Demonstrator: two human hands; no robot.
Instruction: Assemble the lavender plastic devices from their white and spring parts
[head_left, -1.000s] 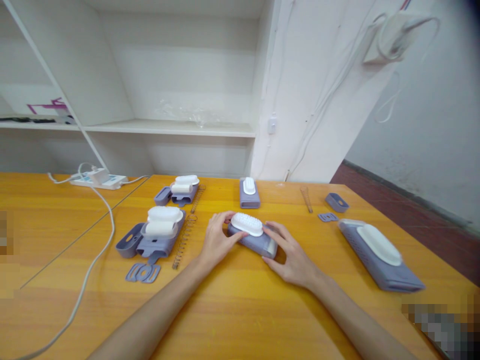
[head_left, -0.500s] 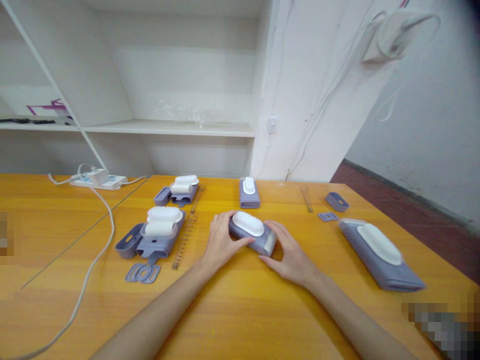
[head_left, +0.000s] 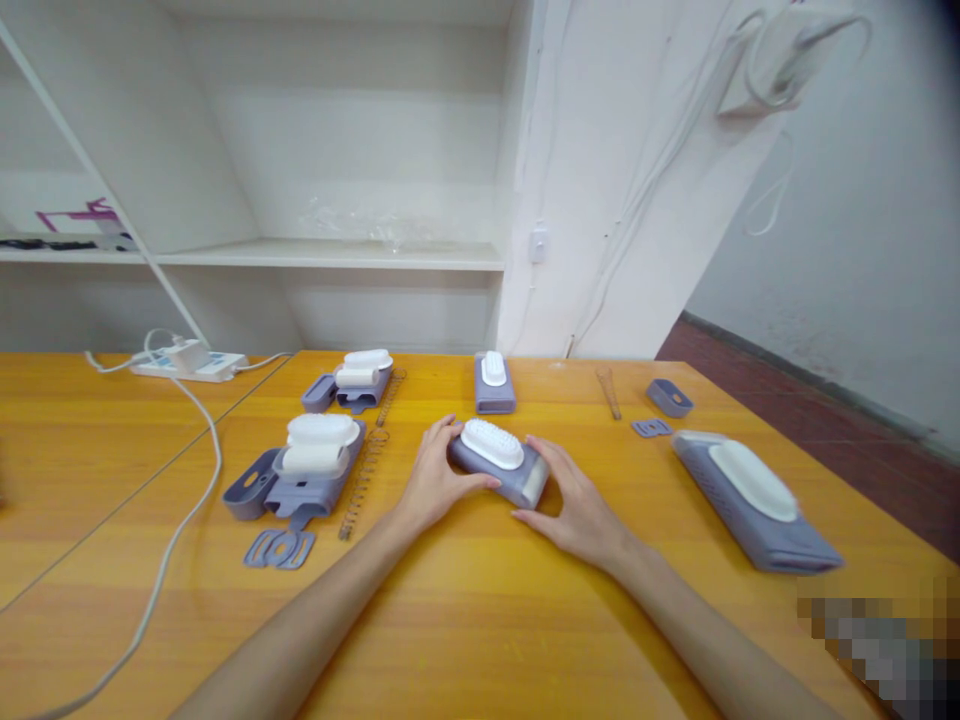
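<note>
In the middle of the table, a purple-grey oblong case [head_left: 517, 482] carries a white, oval, studded brush head [head_left: 492, 443] on its top. My left hand [head_left: 441, 480] holds its left end, thumb along the near side and fingers round the far side. The case's pale right end sits between the thumb and fingers of my right hand [head_left: 576, 505]. Beyond my hands stands a similar case [head_left: 495, 398] with a white ridged piece on top. To the left of my left hand lies a long coil spring [head_left: 364, 485].
On the left are purple-grey cases [head_left: 319, 495] with white rollers, open end caps [head_left: 253, 485] and flat slotted plates [head_left: 279, 549]. A larger case [head_left: 757, 510], another end cap [head_left: 669, 397] and a spring [head_left: 608, 393] lie right. A power strip [head_left: 187, 362] trails a white cable [head_left: 196, 510].
The view has shifted slightly, so everything appears a little further left. Both hands keep the same hold on the case, which shows no clear movement on the table.
</note>
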